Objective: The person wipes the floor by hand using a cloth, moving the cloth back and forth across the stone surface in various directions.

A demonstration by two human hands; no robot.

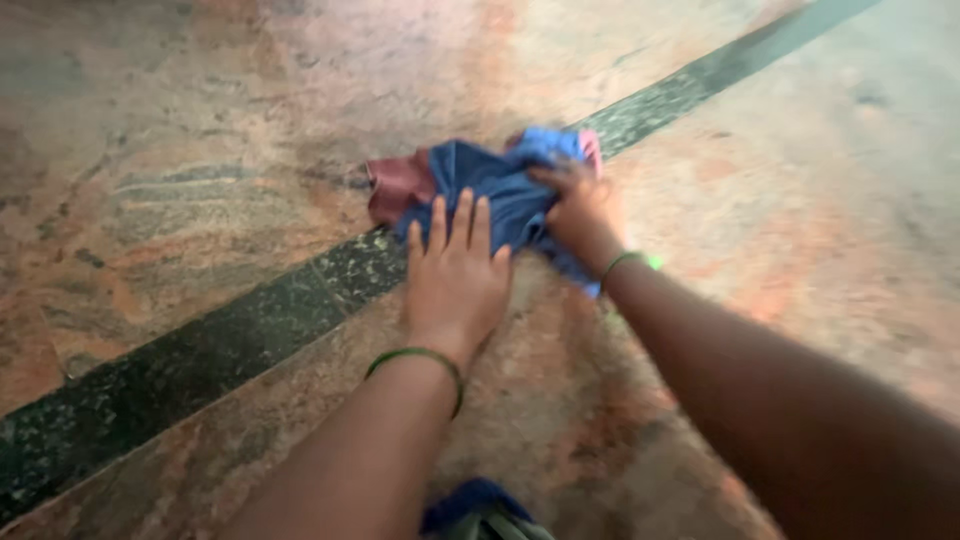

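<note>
A bit of blue cloth [478, 505] lies nearest me. My left hand [455, 275] presses flat, fingers [462, 222] spread, on the blue cloth pile [505, 190]. My right hand [582, 212] bunches it, fingers curled. It lies on the stone floor [180, 150], across a dark stripe [230, 335].

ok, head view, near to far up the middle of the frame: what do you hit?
Dark blue fabric at the bottom edge → green bangle on the left wrist → left hand, flat with fingers spread on the cloth → crumpled blue cloth on the stone floor. The right hand grips the cloth's right side.
</note>
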